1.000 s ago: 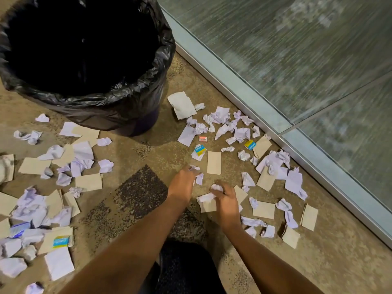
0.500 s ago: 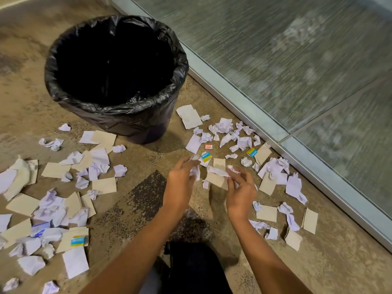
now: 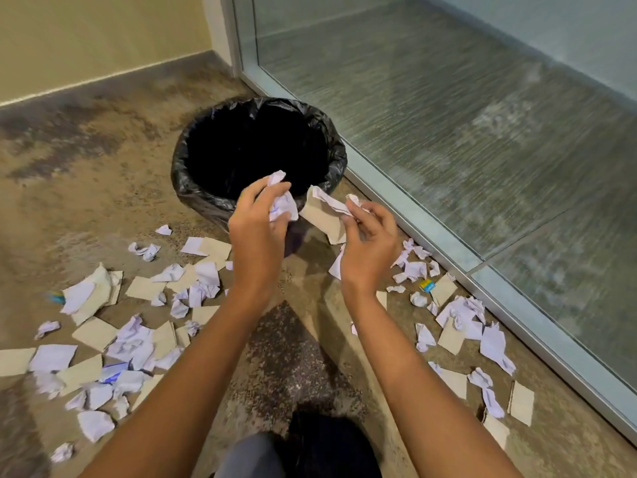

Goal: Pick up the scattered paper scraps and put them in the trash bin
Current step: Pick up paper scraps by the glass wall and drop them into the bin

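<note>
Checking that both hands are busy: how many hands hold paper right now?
2. The left hand grips a crumpled white scrap near the trash bin; the right hand holds a tan piece and white paper beside it.

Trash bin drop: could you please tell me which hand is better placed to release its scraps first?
Probably the left hand: its crumpled white scrap already overlaps the trash bin opening, while the right hand holds its scraps short of the rim.
</note>
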Demonstrator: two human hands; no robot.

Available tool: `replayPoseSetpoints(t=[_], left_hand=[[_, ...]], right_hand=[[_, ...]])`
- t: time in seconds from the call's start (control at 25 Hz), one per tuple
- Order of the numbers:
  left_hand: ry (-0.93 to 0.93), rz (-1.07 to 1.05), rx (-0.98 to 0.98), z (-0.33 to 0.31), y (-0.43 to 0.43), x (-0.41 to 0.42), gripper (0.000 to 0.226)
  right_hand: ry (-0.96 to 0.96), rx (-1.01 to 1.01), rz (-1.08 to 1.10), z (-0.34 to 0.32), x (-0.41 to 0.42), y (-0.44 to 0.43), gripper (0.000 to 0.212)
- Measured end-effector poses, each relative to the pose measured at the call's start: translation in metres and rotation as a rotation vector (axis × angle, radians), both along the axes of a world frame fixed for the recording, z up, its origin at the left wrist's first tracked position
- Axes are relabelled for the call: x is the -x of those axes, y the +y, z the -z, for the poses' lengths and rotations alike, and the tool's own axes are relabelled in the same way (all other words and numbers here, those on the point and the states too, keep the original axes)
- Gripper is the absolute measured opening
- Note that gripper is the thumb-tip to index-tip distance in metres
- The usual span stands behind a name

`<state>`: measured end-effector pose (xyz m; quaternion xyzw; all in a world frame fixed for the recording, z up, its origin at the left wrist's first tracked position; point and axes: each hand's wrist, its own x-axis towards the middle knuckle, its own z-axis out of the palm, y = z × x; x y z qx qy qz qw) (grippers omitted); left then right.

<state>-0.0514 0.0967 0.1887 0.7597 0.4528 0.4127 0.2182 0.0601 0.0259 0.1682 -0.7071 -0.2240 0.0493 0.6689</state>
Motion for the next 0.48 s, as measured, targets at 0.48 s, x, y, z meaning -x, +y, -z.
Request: replayPoseSetpoints(t=[0.48], left_hand=[[0.107, -0.036, 0.245, -0.009, 0.103, 0.008, 0.048]], right_hand=[[-0.134, 0.258, -0.129, -0.009, 0.004, 0.125, 0.022]])
